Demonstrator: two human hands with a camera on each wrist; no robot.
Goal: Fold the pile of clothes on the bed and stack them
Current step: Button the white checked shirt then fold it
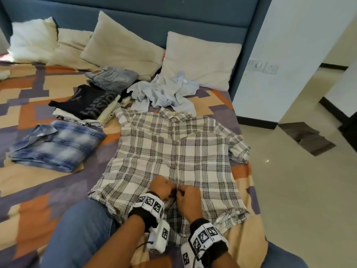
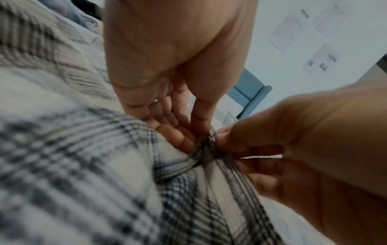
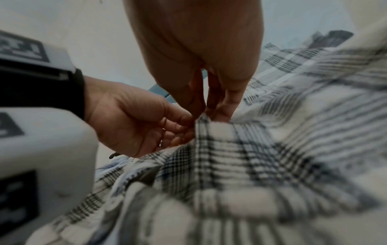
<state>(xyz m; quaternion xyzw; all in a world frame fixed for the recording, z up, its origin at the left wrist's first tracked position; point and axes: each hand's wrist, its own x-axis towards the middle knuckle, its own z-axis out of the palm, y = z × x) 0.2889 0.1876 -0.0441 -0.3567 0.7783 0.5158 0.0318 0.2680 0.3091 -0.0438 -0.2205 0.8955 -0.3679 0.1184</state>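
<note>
1. Two hands meeting at the front placket of the plaid shirt [image 1: 173, 151], spread face-up on the bed [image 1: 29, 180] near its foot edge; probably fastening a low button so the fronts stay aligned for folding.
2. Left hand [image 1: 161, 187]: fingers curled narrow, pinching the placket edge.
3. Right hand [image 1: 188, 198]: thumb and fingertips [image 3: 222, 111] pinching the opposite edge.
4. Folded blue plaid shirt [image 1: 56, 145] set aside at left; crumpled pale-blue shirt [image 1: 164, 91] waiting beyond.

Around the checked shirt [image 1: 173, 151] | left: bare bedspread [image 1: 92, 171], then my folded blue plaid shirt [image 1: 56, 146] | beyond collar: crumpled pale-blue shirt [image 1: 164, 91] blocks | right: bed edge, open floor [image 1: 299, 190]
</note>
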